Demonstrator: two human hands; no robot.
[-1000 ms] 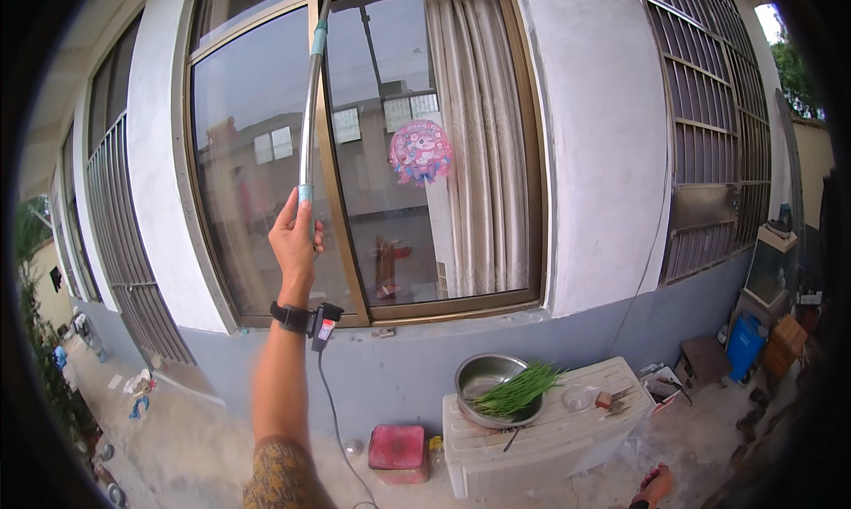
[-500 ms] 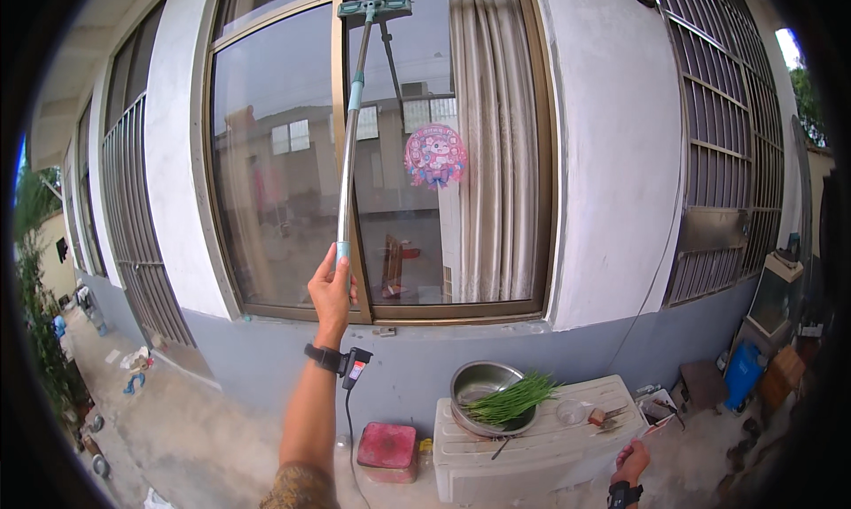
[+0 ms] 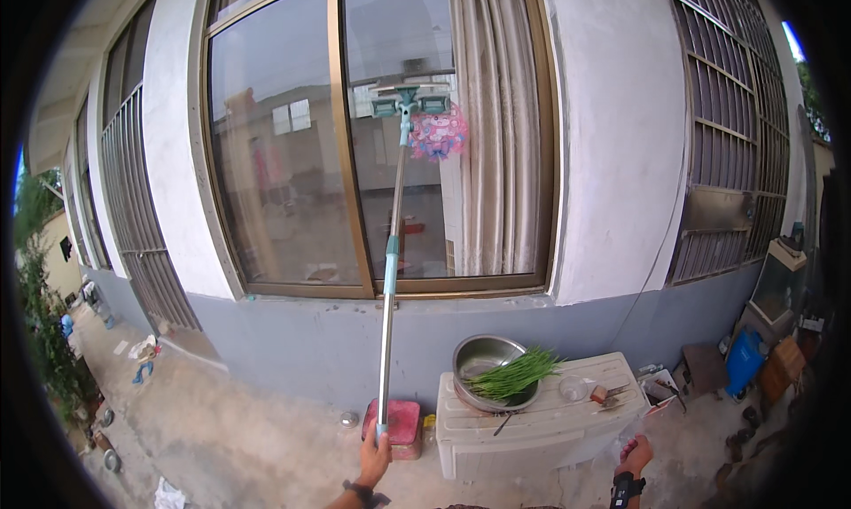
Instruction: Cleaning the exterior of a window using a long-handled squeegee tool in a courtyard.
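Outside a grey and white house wall, seen from the head camera, the left hand (image 3: 374, 458) was closed around the bottom end of a long window-cleaning pole (image 3: 387, 314), gripping it low in the picture above a black wrist strap. That pole (silver metal with teal sleeves) rose nearly upright from the fist to a teal wiper head (image 3: 409, 104), which lay flat against the glass of the right pane of a bronze-framed window (image 3: 266, 145). Just beside the wiper head, on its right, a round pink sticker (image 3: 441, 134) showed on the glass, and a pale curtain (image 3: 496, 128) hung behind the pane.

The right hand (image 3: 636, 456) hung low at the lower right, holding nothing, its fingers loosely curled and a black strap on its wrist. It was near the front corner of a white plastic crate (image 3: 541, 429) standing on the concrete below the window. On that crate sat a steel bowl (image 3: 483, 367) with a bunch of green chives (image 3: 514, 378) laid across it. A red box (image 3: 406, 425) stood on the ground just left of the crate, right behind the pole's lower end.
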